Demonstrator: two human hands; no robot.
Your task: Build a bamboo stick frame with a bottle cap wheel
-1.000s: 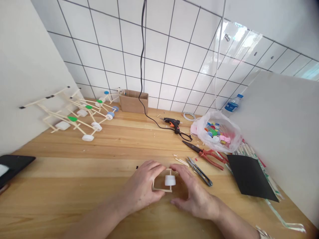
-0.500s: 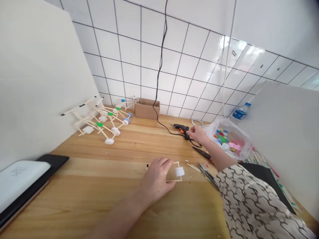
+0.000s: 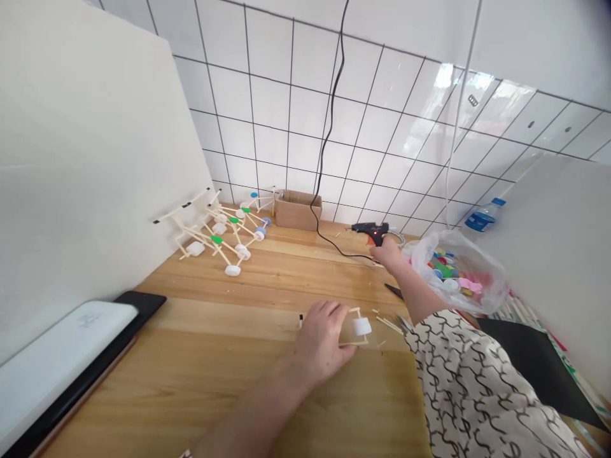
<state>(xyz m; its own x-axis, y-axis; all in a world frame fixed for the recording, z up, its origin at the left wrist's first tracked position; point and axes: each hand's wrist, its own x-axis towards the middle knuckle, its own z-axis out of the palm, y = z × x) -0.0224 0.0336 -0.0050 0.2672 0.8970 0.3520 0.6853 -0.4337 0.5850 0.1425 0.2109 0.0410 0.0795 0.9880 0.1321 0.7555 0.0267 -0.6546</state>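
Note:
My left hand (image 3: pixel 322 340) is closed around a small frame of thin wooden sticks near the table's front middle. Out of its right side sticks a white bottle cap (image 3: pixel 362 326) set between two sticks; a black-tipped stick end shows on the left. The palm hides the rest of that frame. Farther back, my right hand (image 3: pixel 387 254) grips the handle of a black glue gun (image 3: pixel 373 230) with an orange trigger, its nozzle pointing left. Loose stick pieces (image 3: pixel 389 325) lie right of the frame, beside scissors (image 3: pixel 405 323) partly covered by my sleeve.
Stick-and-cap models (image 3: pixel 217 240) stand at the back left, by a cardboard box (image 3: pixel 298 211). A plastic bag of coloured caps (image 3: pixel 491 273) and a water bottle (image 3: pixel 485 215) are on the right. A black cable (image 3: pixel 329 127) hangs down to the table. A white device (image 3: pixel 71 346) lies at left.
My right hand has taken the glue gun by its handle and raised it slightly off the table. The left hand keeps its hold on the stick frame. The whole view has shifted.

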